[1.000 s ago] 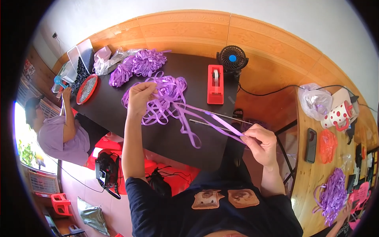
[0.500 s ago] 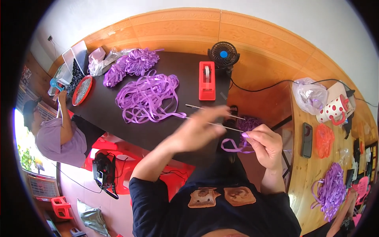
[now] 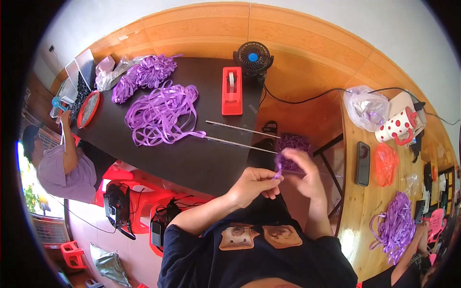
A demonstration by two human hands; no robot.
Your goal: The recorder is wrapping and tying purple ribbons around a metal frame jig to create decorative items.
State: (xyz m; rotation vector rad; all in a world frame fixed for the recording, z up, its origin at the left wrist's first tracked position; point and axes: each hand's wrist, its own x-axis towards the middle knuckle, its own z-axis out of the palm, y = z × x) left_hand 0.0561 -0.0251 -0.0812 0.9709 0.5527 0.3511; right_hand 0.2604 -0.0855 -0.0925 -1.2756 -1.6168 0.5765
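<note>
My left hand (image 3: 259, 185) is closed in a pinch on a short twisted length of purple ribbon (image 3: 279, 165) in front of my chest. Right beside it my right hand (image 3: 303, 174) is blurred, its fingers curved and thumb apart from them; nothing shows in its grip. Two thin metal rods (image 3: 240, 145) stick out past the right end of the dark table (image 3: 225, 165). A loose heap of purple ribbon (image 3: 163, 115) lies left of them, one strand running to the nearer rod. The rod tip by my hands is partly hidden.
A red tape dispenser (image 3: 232, 93) and black fan (image 3: 253, 57) stand at the back. Below the table end is a box of purple pieces (image 3: 294, 146). A wooden table (image 3: 355, 216) at right bears a phone (image 3: 363, 163), cup and ribbon. Another person (image 3: 67, 163) sits at left.
My left hand has swept back from over the rods and now pinches the ribbon. My right hand has loosened from its pinch at the rod end. The view has shifted slightly.
</note>
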